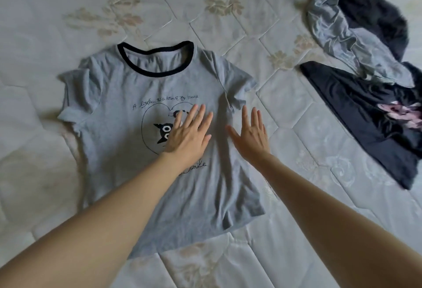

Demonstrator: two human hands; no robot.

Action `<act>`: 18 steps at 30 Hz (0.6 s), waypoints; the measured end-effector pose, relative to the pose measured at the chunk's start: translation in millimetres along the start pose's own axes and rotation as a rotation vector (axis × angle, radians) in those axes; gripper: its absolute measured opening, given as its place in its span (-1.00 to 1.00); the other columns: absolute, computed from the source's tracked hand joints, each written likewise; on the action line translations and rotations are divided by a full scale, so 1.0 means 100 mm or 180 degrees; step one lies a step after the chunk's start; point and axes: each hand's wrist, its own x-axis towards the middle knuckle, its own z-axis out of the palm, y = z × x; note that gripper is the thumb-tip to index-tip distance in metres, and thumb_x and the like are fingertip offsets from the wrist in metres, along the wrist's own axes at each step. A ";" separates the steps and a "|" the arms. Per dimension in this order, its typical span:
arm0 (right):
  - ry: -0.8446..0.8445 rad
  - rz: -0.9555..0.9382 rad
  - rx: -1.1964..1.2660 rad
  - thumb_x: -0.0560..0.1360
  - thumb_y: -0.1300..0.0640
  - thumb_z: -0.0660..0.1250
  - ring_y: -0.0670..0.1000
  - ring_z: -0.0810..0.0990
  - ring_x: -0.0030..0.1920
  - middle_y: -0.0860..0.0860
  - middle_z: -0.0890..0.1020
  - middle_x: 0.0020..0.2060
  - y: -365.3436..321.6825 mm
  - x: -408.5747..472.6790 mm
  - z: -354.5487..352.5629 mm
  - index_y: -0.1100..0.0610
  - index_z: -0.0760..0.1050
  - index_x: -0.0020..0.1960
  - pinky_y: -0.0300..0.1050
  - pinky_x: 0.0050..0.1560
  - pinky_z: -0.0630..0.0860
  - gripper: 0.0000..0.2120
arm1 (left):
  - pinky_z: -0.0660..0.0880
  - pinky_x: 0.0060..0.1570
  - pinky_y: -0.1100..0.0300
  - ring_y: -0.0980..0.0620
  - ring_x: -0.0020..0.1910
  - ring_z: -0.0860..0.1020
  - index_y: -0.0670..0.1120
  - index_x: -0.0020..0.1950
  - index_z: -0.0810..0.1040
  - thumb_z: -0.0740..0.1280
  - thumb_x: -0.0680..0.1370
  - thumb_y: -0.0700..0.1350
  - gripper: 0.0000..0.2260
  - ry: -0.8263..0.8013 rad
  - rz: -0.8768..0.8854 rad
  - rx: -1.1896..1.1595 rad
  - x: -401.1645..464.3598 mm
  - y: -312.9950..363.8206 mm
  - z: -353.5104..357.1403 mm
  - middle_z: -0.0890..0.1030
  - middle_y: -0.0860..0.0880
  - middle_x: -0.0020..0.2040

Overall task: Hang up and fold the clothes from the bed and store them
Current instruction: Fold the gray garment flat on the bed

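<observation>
A grey T-shirt [118, 141] with a black collar and a heart-and-cat print lies spread out face up on the bed [45, 13], collar away from me. My left hand [189, 134] lies flat on the print in the middle of the shirt, fingers straight. My right hand [250, 134] lies flat beside it on the shirt's right side, fingers spread. Neither hand holds anything. A crease runs down the shirt between the two hands.
At the right of the bed lies a heap of clothes: a black garment with a pink print [374, 125], a crumpled light grey garment [342, 29] and a dark fuzzy garment [376, 7] behind it. The quilted bed cover surrounds the shirt.
</observation>
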 end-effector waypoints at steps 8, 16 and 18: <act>0.0355 0.0115 0.0677 0.65 -0.01 0.11 0.10 0.11 0.54 0.12 0.26 0.50 0.05 0.71 -0.14 0.19 0.21 0.51 -0.03 0.45 0.16 -0.51 | 0.09 0.48 -0.07 -0.10 0.56 0.10 -0.14 0.58 0.12 0.09 0.66 -0.08 -0.51 0.0163 -0.0080 -0.0004 0.79 0.38 0.10 0.17 -0.13 0.58; 0.0521 0.0860 0.1995 0.55 0.04 0.31 0.10 0.58 -0.05 0.12 0.62 -0.10 0.08 0.93 0.00 0.23 0.61 -0.09 -0.11 -0.14 0.40 -0.74 | 0.51 0.17 -0.03 -0.17 0.23 0.52 -0.29 0.42 0.39 0.45 0.42 -0.25 -0.42 0.0161 0.0096 -0.0132 1.23 0.47 0.28 0.56 -0.21 0.27; 0.0488 0.1149 0.2562 0.52 0.07 0.34 0.03 0.55 -0.26 0.04 0.60 -0.28 0.08 0.88 -0.02 0.19 0.55 -0.19 -0.13 -0.25 0.41 -0.80 | 0.56 0.11 -0.04 -0.21 0.19 0.56 -0.33 0.33 0.47 0.37 0.44 -0.15 -0.51 0.0378 0.0178 -0.0083 1.25 0.50 0.38 0.59 -0.25 0.22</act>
